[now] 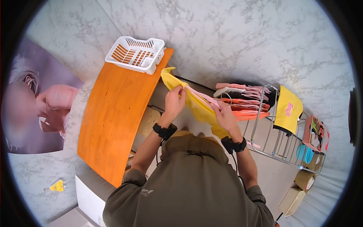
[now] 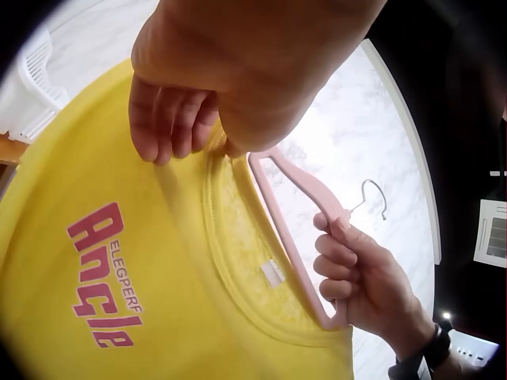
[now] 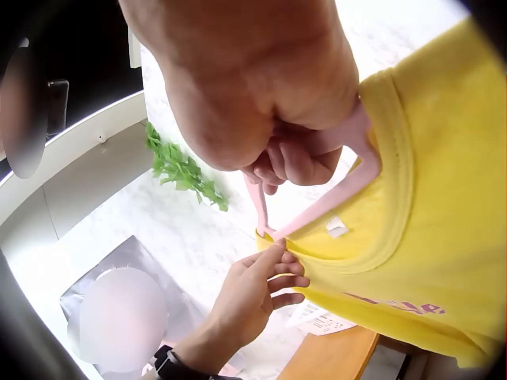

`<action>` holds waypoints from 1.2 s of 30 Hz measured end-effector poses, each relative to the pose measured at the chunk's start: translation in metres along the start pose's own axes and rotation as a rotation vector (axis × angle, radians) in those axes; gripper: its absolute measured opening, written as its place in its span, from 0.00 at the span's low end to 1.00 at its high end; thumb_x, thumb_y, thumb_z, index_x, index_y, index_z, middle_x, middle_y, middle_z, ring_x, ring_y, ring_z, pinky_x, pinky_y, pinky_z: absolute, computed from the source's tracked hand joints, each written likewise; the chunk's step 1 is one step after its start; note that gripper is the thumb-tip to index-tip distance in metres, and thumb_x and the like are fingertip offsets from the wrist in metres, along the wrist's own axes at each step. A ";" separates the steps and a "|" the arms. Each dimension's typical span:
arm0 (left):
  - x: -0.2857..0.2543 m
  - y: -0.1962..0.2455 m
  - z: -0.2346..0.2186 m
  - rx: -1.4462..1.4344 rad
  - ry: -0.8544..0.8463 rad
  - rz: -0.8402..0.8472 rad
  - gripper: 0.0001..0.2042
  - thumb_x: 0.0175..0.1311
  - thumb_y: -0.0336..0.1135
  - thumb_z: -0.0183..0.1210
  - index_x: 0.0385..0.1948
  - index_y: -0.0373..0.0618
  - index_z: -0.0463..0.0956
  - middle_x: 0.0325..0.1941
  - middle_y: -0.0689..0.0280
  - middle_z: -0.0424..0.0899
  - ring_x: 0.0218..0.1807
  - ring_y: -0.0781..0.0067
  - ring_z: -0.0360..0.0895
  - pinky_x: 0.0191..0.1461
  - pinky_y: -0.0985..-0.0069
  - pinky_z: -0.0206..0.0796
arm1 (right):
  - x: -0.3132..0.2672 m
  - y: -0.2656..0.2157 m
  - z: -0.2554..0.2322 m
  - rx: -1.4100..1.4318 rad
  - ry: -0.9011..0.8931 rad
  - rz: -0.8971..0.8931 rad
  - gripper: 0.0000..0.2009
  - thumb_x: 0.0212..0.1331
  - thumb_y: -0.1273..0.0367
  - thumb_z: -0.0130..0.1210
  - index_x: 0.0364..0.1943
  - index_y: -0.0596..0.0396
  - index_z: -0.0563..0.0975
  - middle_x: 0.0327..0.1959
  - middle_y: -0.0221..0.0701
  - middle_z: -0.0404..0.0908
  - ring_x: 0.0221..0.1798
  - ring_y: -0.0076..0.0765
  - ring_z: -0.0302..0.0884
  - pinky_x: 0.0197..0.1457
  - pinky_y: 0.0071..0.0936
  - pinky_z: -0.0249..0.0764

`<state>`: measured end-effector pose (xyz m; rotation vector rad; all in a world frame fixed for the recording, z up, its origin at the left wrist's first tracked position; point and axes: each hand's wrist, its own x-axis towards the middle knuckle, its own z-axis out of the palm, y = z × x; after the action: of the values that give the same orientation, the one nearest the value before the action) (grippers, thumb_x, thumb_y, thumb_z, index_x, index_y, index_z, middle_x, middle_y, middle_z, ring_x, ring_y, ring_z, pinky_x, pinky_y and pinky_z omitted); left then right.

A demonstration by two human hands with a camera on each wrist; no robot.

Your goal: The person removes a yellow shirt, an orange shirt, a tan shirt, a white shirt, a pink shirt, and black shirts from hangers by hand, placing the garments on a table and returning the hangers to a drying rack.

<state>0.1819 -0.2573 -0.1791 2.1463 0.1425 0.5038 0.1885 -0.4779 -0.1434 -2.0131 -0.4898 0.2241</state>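
Note:
A yellow T-shirt with pink lettering hangs between my two hands. Its neckline surrounds part of a pink hanger, whose metal hook sticks out of the collar side. My right hand grips the hanger near one end, fingers curled round it, as the left wrist view shows. At the opposite shoulder, my left hand pinches the shirt's neckline between thumb and fingers, right by the hanger's other end. A white label shows inside the collar. In the head view most of the shirt's front is turned away.
A white basket stands at the far end of the wooden table, on the left. To the right is a metal rack with several garments on hangers, a folded yellow garment and a pink basket. Bins stand beyond it.

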 end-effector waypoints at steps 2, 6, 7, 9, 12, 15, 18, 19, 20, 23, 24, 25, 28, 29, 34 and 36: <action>0.001 0.000 0.000 0.027 -0.014 -0.002 0.09 0.57 0.31 0.58 0.26 0.33 0.73 0.21 0.52 0.77 0.22 0.58 0.76 0.26 0.71 0.67 | 0.001 0.003 0.003 0.017 0.036 -0.038 0.13 0.65 0.67 0.48 0.45 0.63 0.75 0.29 0.44 0.77 0.30 0.38 0.74 0.37 0.28 0.69; -0.007 0.018 0.000 0.086 -0.053 0.067 0.08 0.54 0.32 0.56 0.21 0.38 0.73 0.20 0.53 0.76 0.23 0.51 0.75 0.27 0.65 0.68 | 0.004 -0.006 0.006 -0.029 0.152 -0.151 0.12 0.64 0.69 0.49 0.45 0.63 0.75 0.27 0.47 0.77 0.27 0.45 0.74 0.34 0.30 0.69; -0.009 0.023 0.002 0.089 -0.052 0.083 0.07 0.53 0.31 0.57 0.21 0.38 0.73 0.20 0.54 0.77 0.23 0.51 0.75 0.27 0.65 0.67 | 0.006 -0.007 0.006 -0.043 0.180 -0.185 0.11 0.63 0.70 0.49 0.44 0.64 0.75 0.26 0.48 0.77 0.26 0.50 0.74 0.32 0.31 0.70; -0.016 0.032 0.010 0.064 -0.069 0.095 0.07 0.54 0.32 0.57 0.21 0.38 0.73 0.19 0.55 0.76 0.22 0.52 0.75 0.26 0.65 0.67 | 0.008 -0.006 0.007 -0.038 0.180 -0.180 0.11 0.63 0.70 0.49 0.43 0.64 0.75 0.26 0.49 0.76 0.25 0.49 0.73 0.31 0.32 0.69; -0.013 0.041 0.008 -0.008 -0.109 0.029 0.09 0.55 0.34 0.58 0.21 0.39 0.74 0.19 0.57 0.76 0.22 0.56 0.75 0.27 0.67 0.67 | 0.009 -0.013 -0.001 -0.048 0.134 -0.130 0.11 0.63 0.69 0.49 0.43 0.63 0.75 0.24 0.49 0.75 0.22 0.49 0.70 0.29 0.32 0.68; -0.006 0.028 0.000 -0.023 -0.040 0.025 0.09 0.57 0.35 0.58 0.23 0.40 0.73 0.22 0.59 0.76 0.26 0.59 0.75 0.30 0.68 0.67 | 0.010 -0.002 -0.017 -0.089 0.049 -0.034 0.11 0.63 0.67 0.50 0.40 0.62 0.75 0.22 0.46 0.73 0.22 0.41 0.67 0.28 0.30 0.65; 0.017 -0.013 -0.026 0.013 0.234 0.258 0.07 0.57 0.31 0.58 0.30 0.37 0.71 0.32 0.56 0.74 0.38 0.53 0.72 0.44 0.65 0.64 | 0.012 0.000 -0.037 -0.091 -0.033 0.008 0.11 0.63 0.66 0.51 0.36 0.63 0.75 0.21 0.42 0.71 0.23 0.31 0.64 0.29 0.27 0.63; 0.025 -0.004 -0.041 0.100 0.262 0.277 0.09 0.57 0.31 0.58 0.34 0.36 0.72 0.38 0.53 0.75 0.44 0.51 0.71 0.48 0.63 0.63 | 0.012 -0.004 -0.044 -0.070 -0.074 -0.001 0.11 0.63 0.66 0.50 0.36 0.64 0.74 0.20 0.40 0.70 0.23 0.28 0.62 0.29 0.27 0.62; 0.035 -0.004 -0.049 0.128 0.246 0.352 0.09 0.57 0.32 0.58 0.36 0.36 0.73 0.38 0.54 0.76 0.43 0.52 0.72 0.47 0.64 0.63 | 0.013 -0.006 -0.050 -0.032 -0.120 -0.003 0.11 0.63 0.67 0.50 0.35 0.64 0.74 0.20 0.36 0.70 0.25 0.24 0.61 0.30 0.26 0.63; 0.052 -0.004 -0.063 0.087 -0.061 0.427 0.10 0.58 0.33 0.58 0.37 0.36 0.74 0.36 0.55 0.78 0.40 0.55 0.74 0.44 0.66 0.65 | 0.022 0.014 -0.059 -0.036 -0.193 -0.048 0.11 0.63 0.67 0.50 0.36 0.65 0.75 0.21 0.32 0.71 0.26 0.23 0.61 0.30 0.25 0.63; 0.054 -0.002 -0.066 0.020 -0.344 0.423 0.09 0.59 0.33 0.57 0.37 0.37 0.75 0.35 0.55 0.79 0.38 0.56 0.75 0.42 0.68 0.66 | 0.025 0.008 -0.067 -0.105 -0.254 0.001 0.11 0.63 0.68 0.50 0.36 0.65 0.75 0.23 0.29 0.74 0.28 0.22 0.63 0.32 0.22 0.64; 0.054 0.001 -0.067 0.018 -0.346 0.425 0.09 0.59 0.33 0.57 0.37 0.37 0.75 0.35 0.55 0.79 0.38 0.56 0.75 0.42 0.68 0.66 | 0.028 0.013 -0.067 -0.106 -0.252 0.002 0.11 0.63 0.68 0.50 0.36 0.65 0.75 0.23 0.29 0.74 0.28 0.22 0.63 0.32 0.22 0.64; 0.051 0.011 -0.068 -0.011 -0.648 0.092 0.08 0.60 0.32 0.56 0.33 0.36 0.74 0.29 0.55 0.77 0.31 0.57 0.74 0.36 0.70 0.66 | 0.033 0.023 -0.066 -0.022 -0.143 -0.178 0.13 0.62 0.67 0.51 0.31 0.67 0.71 0.18 0.40 0.64 0.22 0.31 0.54 0.27 0.30 0.56; 0.048 0.016 -0.066 0.016 -0.609 0.109 0.08 0.60 0.32 0.55 0.32 0.36 0.73 0.28 0.54 0.76 0.29 0.56 0.72 0.34 0.70 0.65 | 0.033 0.022 -0.067 -0.016 -0.142 -0.131 0.12 0.61 0.67 0.52 0.32 0.67 0.72 0.20 0.40 0.66 0.23 0.32 0.58 0.29 0.29 0.59; 0.032 0.000 -0.059 -0.084 -0.408 0.217 0.07 0.61 0.30 0.54 0.30 0.35 0.72 0.23 0.57 0.73 0.25 0.63 0.70 0.32 0.75 0.63 | 0.026 0.008 -0.070 0.005 0.129 -0.210 0.10 0.57 0.69 0.56 0.33 0.64 0.75 0.30 0.39 0.75 0.33 0.35 0.73 0.40 0.25 0.69; 0.026 -0.003 -0.066 -0.216 -0.348 0.095 0.07 0.62 0.30 0.55 0.29 0.34 0.72 0.22 0.63 0.72 0.26 0.75 0.68 0.30 0.79 0.61 | 0.021 0.015 -0.082 -0.448 0.465 -0.387 0.10 0.51 0.71 0.62 0.35 0.60 0.77 0.40 0.37 0.77 0.44 0.37 0.75 0.48 0.27 0.71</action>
<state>0.1792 -0.1979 -0.1401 1.9993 -0.2009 0.1825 0.2403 -0.5403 -0.1166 -2.2495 -0.6531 -0.6291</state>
